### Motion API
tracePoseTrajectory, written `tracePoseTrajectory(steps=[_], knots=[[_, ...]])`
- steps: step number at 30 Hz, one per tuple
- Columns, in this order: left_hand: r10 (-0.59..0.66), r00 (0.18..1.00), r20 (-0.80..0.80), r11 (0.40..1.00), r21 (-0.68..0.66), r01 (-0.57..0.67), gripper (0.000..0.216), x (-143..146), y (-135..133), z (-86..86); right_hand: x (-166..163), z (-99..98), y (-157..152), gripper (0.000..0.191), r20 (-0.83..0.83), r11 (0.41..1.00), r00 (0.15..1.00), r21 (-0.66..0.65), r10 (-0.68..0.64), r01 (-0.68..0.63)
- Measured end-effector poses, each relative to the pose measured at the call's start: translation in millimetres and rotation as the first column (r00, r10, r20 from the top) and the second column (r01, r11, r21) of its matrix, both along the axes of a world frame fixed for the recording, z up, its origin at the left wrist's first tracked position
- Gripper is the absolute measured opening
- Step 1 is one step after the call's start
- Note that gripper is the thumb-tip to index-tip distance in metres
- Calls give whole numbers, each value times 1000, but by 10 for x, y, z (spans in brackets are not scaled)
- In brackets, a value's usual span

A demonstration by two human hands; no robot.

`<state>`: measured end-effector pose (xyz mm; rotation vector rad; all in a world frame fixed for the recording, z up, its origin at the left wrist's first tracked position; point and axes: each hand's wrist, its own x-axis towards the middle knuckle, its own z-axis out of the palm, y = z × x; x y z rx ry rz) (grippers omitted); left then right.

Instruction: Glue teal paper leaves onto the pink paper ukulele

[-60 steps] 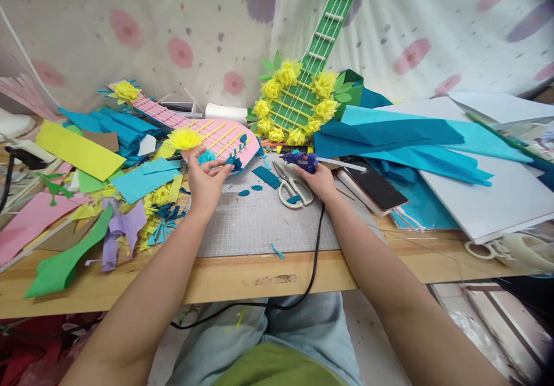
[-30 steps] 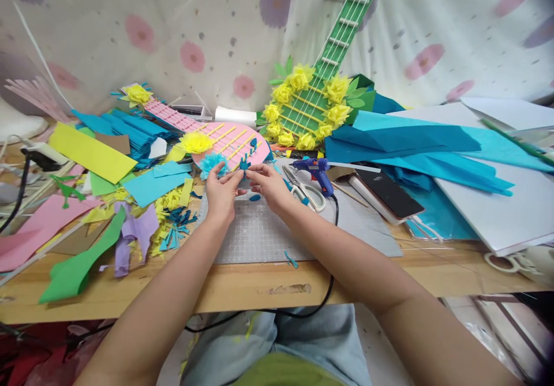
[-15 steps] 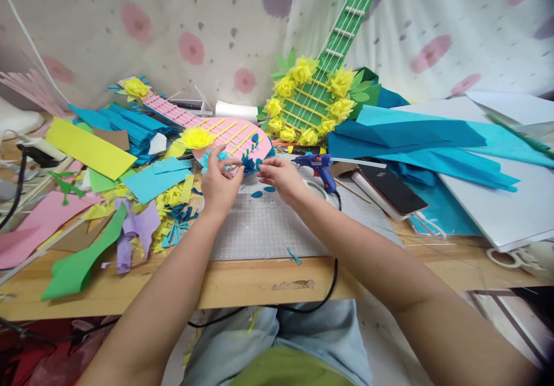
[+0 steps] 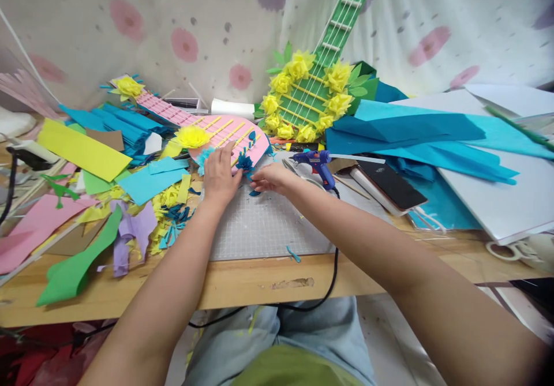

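A pink paper guitar [image 4: 234, 135] with yellow strings lies at the far edge of the grey cutting mat [image 4: 268, 224]. A yellow paper flower [image 4: 191, 137] and a dark teal paper flower [image 4: 244, 162] sit on its body. My left hand [image 4: 220, 173] rests flat on the guitar's lower edge, fingers stretched out, beside the teal flower. My right hand [image 4: 272, 178] is lowered to the mat just right of that flower, fingertips pinched at a small teal paper leaf [image 4: 255, 192].
A blue glue gun [image 4: 318, 162] with a black cord lies right of my hands, scissors partly hidden behind them. A green paper guitar [image 4: 311, 94] with yellow flowers leans at the back. Coloured paper scraps [image 4: 130, 201] cover the left; teal sheets [image 4: 415, 138], a phone [image 4: 392, 184] and white boards lie right.
My right hand let go of the glue gun, came to the teal flower, then dropped to a leaf on the mat. My left hand flattened onto the pink guitar.
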<state>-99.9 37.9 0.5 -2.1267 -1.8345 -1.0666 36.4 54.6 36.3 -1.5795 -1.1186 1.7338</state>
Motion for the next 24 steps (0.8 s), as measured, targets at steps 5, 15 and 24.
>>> tracePoseTrajectory(steps=[5, 15, 24], knots=[[2, 999, 32, 1000, 20, -3, 57, -23, 39, -47, -12, -30, 84, 19, 5, 999, 1000, -34, 25, -25], [11, 999, 51, 1000, -5, -11, 56, -9, 12, -19, -66, -122, 193, 10, 6, 998, 999, -42, -44, 44], [11, 999, 51, 1000, -12, -11, 58, -9, 0, -9, -89, -75, 183, 20, -42, 998, 998, -38, -49, 47]])
